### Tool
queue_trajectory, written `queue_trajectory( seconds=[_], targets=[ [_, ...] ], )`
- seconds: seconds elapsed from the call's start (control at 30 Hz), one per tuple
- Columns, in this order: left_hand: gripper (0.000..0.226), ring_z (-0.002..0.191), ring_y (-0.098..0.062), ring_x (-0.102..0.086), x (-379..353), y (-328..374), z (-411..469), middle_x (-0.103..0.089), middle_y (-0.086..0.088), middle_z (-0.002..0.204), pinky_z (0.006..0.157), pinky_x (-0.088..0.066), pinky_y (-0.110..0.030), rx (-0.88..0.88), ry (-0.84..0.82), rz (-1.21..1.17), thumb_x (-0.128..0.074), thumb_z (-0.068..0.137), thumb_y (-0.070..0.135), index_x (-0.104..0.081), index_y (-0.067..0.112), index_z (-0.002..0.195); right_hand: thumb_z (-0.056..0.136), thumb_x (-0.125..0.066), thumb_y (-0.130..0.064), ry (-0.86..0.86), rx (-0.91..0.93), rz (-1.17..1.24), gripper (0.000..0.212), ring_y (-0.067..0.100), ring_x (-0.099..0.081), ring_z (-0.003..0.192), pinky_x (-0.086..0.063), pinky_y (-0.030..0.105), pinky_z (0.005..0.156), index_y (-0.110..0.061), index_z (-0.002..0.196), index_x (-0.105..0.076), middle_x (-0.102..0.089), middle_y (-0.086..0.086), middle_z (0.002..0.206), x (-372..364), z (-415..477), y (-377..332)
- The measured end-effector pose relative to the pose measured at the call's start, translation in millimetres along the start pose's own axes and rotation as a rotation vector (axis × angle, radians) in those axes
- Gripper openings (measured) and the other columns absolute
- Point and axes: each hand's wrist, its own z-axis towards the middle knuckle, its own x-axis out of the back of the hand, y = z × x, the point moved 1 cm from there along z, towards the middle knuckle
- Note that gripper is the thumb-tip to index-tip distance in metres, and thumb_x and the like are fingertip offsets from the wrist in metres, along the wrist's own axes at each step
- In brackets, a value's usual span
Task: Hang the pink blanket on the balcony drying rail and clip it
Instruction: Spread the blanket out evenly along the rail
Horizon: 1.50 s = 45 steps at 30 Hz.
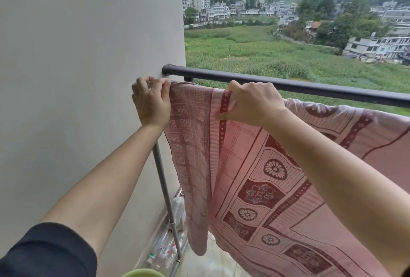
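The fingers (pixel 163 82) of the left hand (pixel 152 101) are curled together and pinch the top corner of the pink blanket (pixel 261 177), right beside the pale wall (pixel 77 66). The right hand (pixel 255 101) is closed too, its fingers bunched over a dark patterned stripe along the blanket's upper edge, gripping a fold of cloth there. The two hands are near each other, with a short stretch of checked fabric taut between them.

From the head camera, the blanket hangs just below and in front of the dark balcony railing (pixel 288 84), which runs from a fitting on the wall off to the right. What the cloth is draped over cannot be made out; its top edge is hidden by the hands and by its own folds. It falls in long folds towards the floor, the left end hanging as a narrow strip, the rest spreading to the right with flower and square patterns in dark red.

A grey metal pole (pixel 165 190) slants down beside the wall behind the left forearm. Clear plastic bottles (pixel 164 252) lie on the floor at its foot. A dark sleeve (pixel 48 252) covers the left upper arm. Beyond the railing lie green fields (pixel 255 50) and pale buildings below wooded hills.
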Motion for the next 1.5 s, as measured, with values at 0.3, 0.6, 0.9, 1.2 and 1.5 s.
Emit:
queue_trajectory(
  seconds=[0.3, 0.6, 0.9, 1.2, 1.5],
  targets=[
    [0.012, 0.089, -0.037, -0.052, -2.3, -7.0, -33.7, -0.054, -0.021, 0.098, 0.075, -0.046, -0.047, -0.178, -0.031, 0.063, -0.045, 0.091, 0.002, -0.056, 0.003, 0.094, 0.086, -0.033, -0.082, 0.181, -0.018, -0.051, 0.070, 0.018, -0.054, 0.053, -0.035, 0.026, 0.046, -0.017, 0.100, -0.055, -0.058, -0.002, 0.072, -7.6, -10.7, -7.2],
    [0.022, 0.096, -0.039, -0.053, -6.7, -24.4, -90.8, -0.057, -0.015, 0.107, 0.080, -0.045, -0.045, -0.053, -0.504, 0.034, -0.042, 0.098, 0.023, -0.057, 0.014, 0.110, 0.089, -0.046, -0.064, 0.332, -0.030, -0.034, 0.067, 0.028, -0.056, 0.095, -0.045, 0.043, 0.084, -0.016, 0.135, -0.050, -0.057, 0.011, 0.111, -22.4, -34.6, -27.8],
    [0.057, 0.058, -0.014, -0.049, 12.1, 7.0, -12.5, -0.052, 0.003, 0.063, 0.057, -0.038, -0.030, 0.444, -0.299, -0.500, -0.043, 0.091, 0.065, -0.048, 0.015, 0.066, 0.099, -0.061, -0.027, 0.491, -0.053, 0.173, 0.019, 0.023, -0.058, 0.088, -0.048, 0.039, 0.078, -0.015, 0.111, -0.068, -0.065, 0.003, 0.100, -10.6, -37.4, -23.2],
    [0.033, 0.089, -0.034, -0.060, 16.3, -34.6, 14.0, -0.068, -0.014, 0.100, 0.066, -0.031, -0.032, 0.543, -0.060, -0.025, -0.040, 0.101, 0.042, -0.048, 0.015, 0.082, 0.097, -0.063, -0.027, 0.510, 0.090, 0.133, 0.019, 0.022, -0.058, 0.087, -0.049, 0.035, 0.075, -0.012, 0.107, -0.068, -0.063, 0.004, 0.099, -14.2, -50.0, -28.5],
    [0.037, 0.107, -0.037, -0.054, 14.2, -28.5, 27.1, -0.059, -0.018, 0.115, 0.079, -0.041, -0.042, 0.460, 0.011, -0.021, -0.039, 0.100, 0.038, -0.057, 0.006, 0.105, 0.082, -0.075, 0.000, 0.501, 0.029, 0.033, 0.026, 0.029, -0.061, 0.086, -0.053, 0.040, 0.077, -0.003, 0.107, -0.069, -0.064, 0.011, 0.096, -9.4, -79.1, -1.9]
  ],
)
